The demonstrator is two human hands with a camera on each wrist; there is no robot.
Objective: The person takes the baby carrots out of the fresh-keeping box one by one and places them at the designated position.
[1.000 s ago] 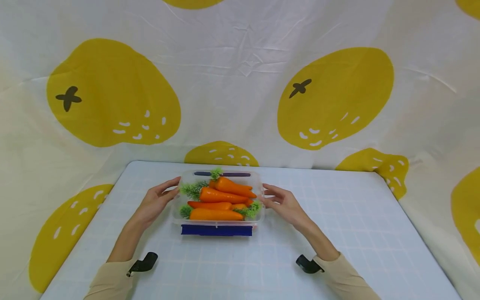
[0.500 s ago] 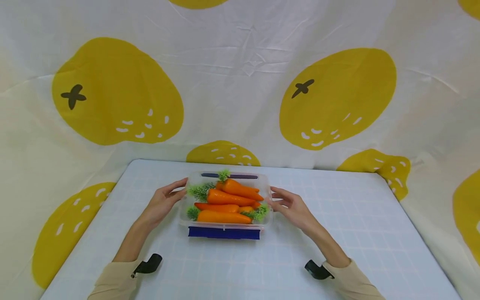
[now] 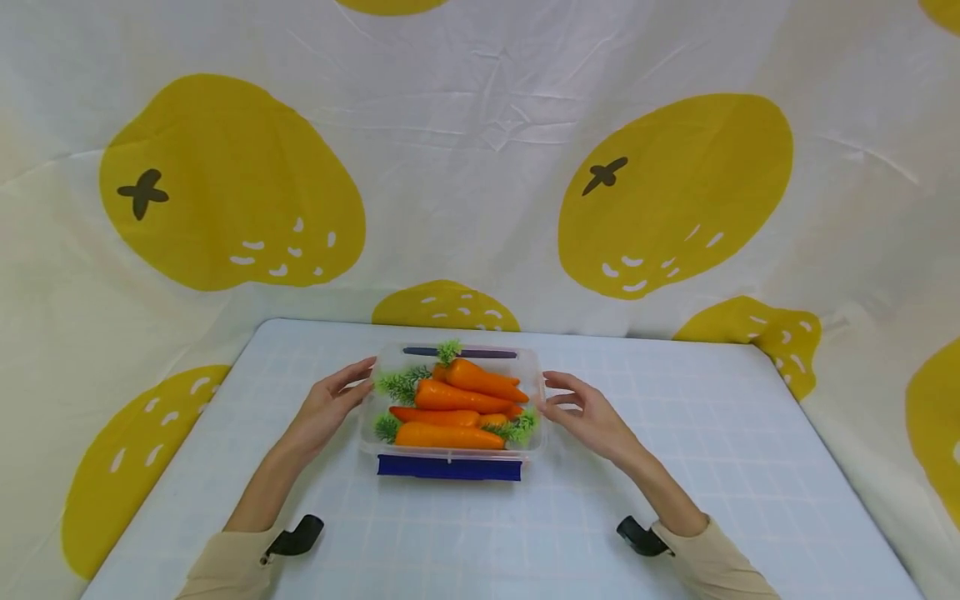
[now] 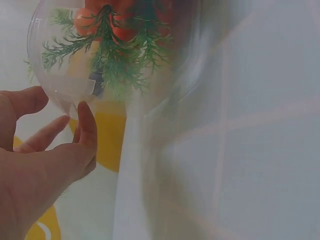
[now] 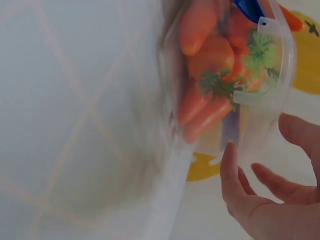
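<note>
A clear plastic food container [image 3: 366, 442] holds several orange carrots [image 3: 450, 435] with green leafy tops [image 3: 405, 385]. Along its front hangs a blue flap [image 3: 450, 467], and a dark strip [image 3: 461, 353] shows at the back. My left hand [image 3: 324, 408] holds the container's left side; in the left wrist view, thumb and fingertips [image 4: 86, 112] meet its clear wall. On the opposite side my right hand [image 3: 596, 421] holds the wall with bent fingers, its thumb [image 5: 295, 127] at the rim in the right wrist view. The underside is hidden in the head view.
The table [image 3: 675, 467] wears a pale checked cover and ends at a rear edge just behind the container. Beyond it hangs a white cloth [image 3: 465, 167] printed with large yellow fruits. A dark wrist camera [image 3: 298, 536] sits on each beige sleeve.
Over the first half second, the container and both hands moved slightly to the right together. Since then they have stayed almost in place.
</note>
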